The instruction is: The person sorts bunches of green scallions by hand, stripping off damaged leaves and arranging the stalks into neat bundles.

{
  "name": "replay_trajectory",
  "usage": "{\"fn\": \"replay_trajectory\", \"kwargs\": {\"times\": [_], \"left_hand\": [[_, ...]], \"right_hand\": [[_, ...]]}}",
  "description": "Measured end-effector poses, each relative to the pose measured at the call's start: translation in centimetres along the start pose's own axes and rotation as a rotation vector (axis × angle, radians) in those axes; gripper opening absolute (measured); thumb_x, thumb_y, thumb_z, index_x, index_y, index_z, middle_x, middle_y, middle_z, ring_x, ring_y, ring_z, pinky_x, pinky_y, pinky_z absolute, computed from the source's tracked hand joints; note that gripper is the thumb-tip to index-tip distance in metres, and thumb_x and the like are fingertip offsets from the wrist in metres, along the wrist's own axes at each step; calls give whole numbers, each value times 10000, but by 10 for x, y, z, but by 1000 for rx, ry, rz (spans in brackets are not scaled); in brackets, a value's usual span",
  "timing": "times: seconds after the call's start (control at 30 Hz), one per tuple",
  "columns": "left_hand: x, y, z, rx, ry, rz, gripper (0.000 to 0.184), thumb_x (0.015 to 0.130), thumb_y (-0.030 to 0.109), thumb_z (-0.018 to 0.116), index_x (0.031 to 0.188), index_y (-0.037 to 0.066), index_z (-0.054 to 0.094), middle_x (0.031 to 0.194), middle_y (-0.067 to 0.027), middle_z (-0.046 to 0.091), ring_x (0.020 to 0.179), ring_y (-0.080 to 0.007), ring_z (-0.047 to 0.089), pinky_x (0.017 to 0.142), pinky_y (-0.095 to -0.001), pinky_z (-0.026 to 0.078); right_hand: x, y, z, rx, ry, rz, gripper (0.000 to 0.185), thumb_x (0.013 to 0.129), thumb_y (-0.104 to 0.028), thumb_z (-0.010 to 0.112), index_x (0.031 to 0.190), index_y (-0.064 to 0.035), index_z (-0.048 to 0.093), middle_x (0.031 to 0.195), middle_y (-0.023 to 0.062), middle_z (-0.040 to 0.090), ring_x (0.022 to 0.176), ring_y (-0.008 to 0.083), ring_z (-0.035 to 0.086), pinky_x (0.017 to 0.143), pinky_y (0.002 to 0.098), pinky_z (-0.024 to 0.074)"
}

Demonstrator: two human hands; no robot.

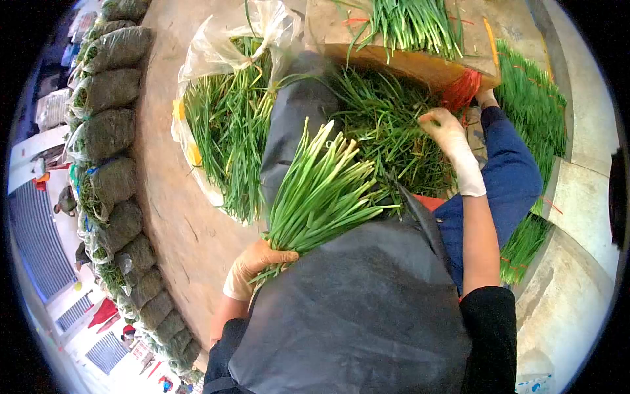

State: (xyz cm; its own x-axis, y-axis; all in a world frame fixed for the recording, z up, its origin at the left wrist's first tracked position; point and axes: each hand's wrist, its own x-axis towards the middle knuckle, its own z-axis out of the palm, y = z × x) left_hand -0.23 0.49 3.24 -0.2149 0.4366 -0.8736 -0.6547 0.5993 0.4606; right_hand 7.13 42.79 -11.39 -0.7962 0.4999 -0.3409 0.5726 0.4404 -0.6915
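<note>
Bags point(115, 134) stuffed with greens stand in a long row on the left. Next is a big clear plastic bag point(223, 49) with long green leaves point(226, 131) inside. The left hand point(257, 261), in a thin glove, is closed around the leafy end of a green bunch point(321, 190). The bunch leans over the black apron point(354, 308), white ends up. Past it is a messy heap of greens point(400, 131). More stalks point(413, 26) lie on a brown bench point(328, 29) above. The gloved right hand point(447, 131) is over the heap's right side, fingers curled; I can't tell if it holds anything. Red strings point(462, 90) hang just above it. Tied green bundles point(531, 111) lie far right.
</note>
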Motion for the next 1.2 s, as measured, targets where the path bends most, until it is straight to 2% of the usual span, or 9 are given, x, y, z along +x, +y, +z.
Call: {"fn": "replay_trajectory", "kwargs": {"times": [0.03, 0.3, 0.47, 0.53, 0.7, 0.77, 0.8, 1.1, 1.2], "left_hand": [[0, 5, 2, 8, -2, 13, 438, 730, 96, 766, 1129, 29, 599, 934, -15, 636, 757, -111, 565, 644, -242, 454], [-1, 23, 1, 461, -86, 300, 519, 773, 166, 745, 1232, 8, 564, 1167, -92, 625, 1049, -166, 563, 905, -299, 457], [-19, 38, 12, 451, -69, 126, 527, 809, 213, 716, 1266, 21, 536, 1133, -74, 630, 996, -170, 581, 842, -295, 474], [-43, 63, 52, 141, 60, 31, 210, 796, 109, 698, 637, 129, 562, 527, 37, 454, 476, -86, 425, 468, -239, 341], [-17, 58, 20, 150, -2, 45, 236, 779, -12, 671, 1014, 3, 648, 890, -53, 667, 751, -138, 633, 647, -255, 522], [26, 51, -31, 746, -270, -60, 469, 809, 251, 723, 1192, 14, 590, 967, -45, 652, 860, -139, 591, 734, -279, 469], [-54, 94, 62, 640, 72, -4, 358, 807, 276, 726, 1051, 21, 667, 785, -4, 625, 705, -113, 562, 643, -266, 436], [-23, 112, -1, 1241, -43, 433, 433, 790, 381, 723, 1015, 17, 651, 850, -121, 681, 749, -223, 635, 658, -343, 486], [-75, 150, 58, 1602, 148, 397, 451, 804, 389, 700, 1084, 47, 615, 886, -166, 678, 808, -310, 657, 689, -383, 510]], "right_hand": [[-6, -2, -3, -421, 101, 44, 373, 802, -330, 682, 1069, -71, 665, 1105, 129, 642, 1078, 228, 576, 965, 360, 417], [-53, -109, 18, 441, -348, -691, 350, 826, -308, 700, 1076, -70, 643, 1050, 102, 643, 973, 212, 592, 851, 356, 482], [-61, -90, 38, 733, -515, -454, 354, 856, -312, 693, 1112, -75, 634, 1000, 42, 674, 924, 137, 607, 816, 298, 493], [-62, -85, 29, 788, -499, -484, 372, 853, -296, 698, 1125, -54, 622, 1027, 40, 671, 934, 122, 603, 825, 282, 488], [-80, -80, 7, 882, -384, -463, 303, 867, -292, 681, 1049, -49, 668, 959, 29, 688, 891, 103, 608, 776, 269, 483], [-85, -77, 4, 955, -322, -484, 296, 868, -294, 679, 1033, -48, 676, 949, 27, 690, 875, 100, 611, 767, 267, 483], [-86, -73, 5, 918, -272, -535, 294, 870, -288, 678, 1035, -46, 676, 953, 31, 690, 866, 100, 612, 762, 263, 482], [-67, -24, -22, 1212, -272, -506, 319, 919, -292, 591, 1073, -21, 657, 1028, 118, 668, 1014, 217, 617, 907, 361, 471], [-91, -39, -80, -275, -157, -97, 727, 832, -566, 572, 1288, -4, 509, 1345, 206, 476, 1236, 310, 467, 1029, 437, 360]]}}
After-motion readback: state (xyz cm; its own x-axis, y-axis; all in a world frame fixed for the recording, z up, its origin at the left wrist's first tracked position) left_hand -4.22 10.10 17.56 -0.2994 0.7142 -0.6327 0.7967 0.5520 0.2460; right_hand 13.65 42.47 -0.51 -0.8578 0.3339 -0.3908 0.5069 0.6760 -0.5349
